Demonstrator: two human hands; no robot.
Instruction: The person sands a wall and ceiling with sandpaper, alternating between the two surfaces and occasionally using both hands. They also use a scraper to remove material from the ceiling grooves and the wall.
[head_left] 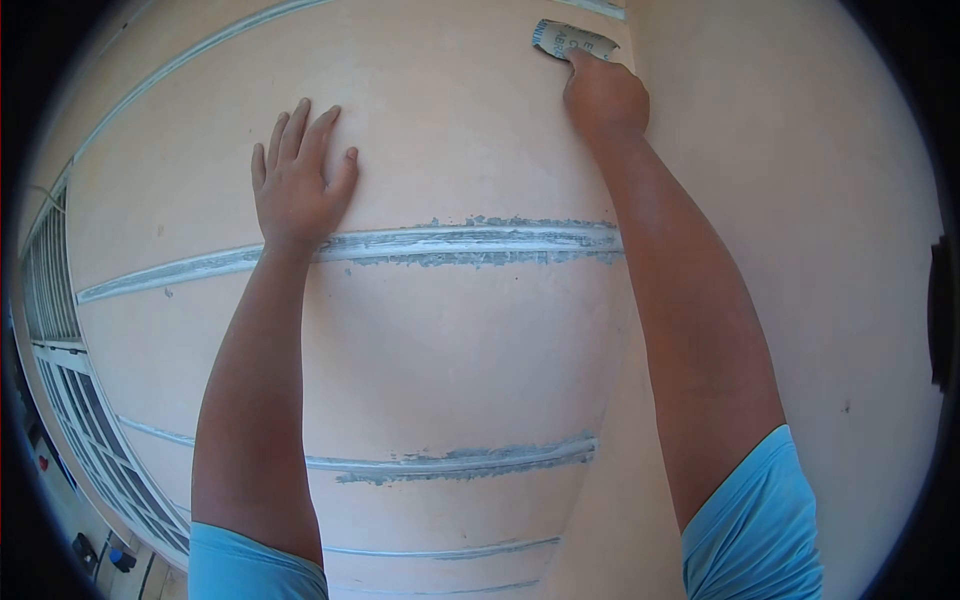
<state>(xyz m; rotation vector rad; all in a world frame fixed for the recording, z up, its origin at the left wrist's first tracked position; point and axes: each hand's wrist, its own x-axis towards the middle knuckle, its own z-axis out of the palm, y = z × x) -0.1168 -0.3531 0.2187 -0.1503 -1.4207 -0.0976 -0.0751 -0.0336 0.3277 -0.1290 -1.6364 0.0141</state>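
Observation:
Against the peach-coloured wall (440, 130), my left hand (300, 190) lies flat with its fingers spread, just above a horizontal grey-white groove (470, 241). My right hand (607, 98) is up near the corner with the wall at the right. Its fingers are closed on a curved piece of sandpaper (572, 41) with printed lettering on its back. The sandpaper is at the wall surface, below a groove at the top. Rough grey patches run along both edges of the middle groove.
Lower down are more grooves, one with scraped edges (460, 463). At the far left are a louvred vent (52, 270) and a white barred window (105, 440). The adjoining wall (800, 230) stands at the right. Small dark and blue items (122, 559) sit at the lower left.

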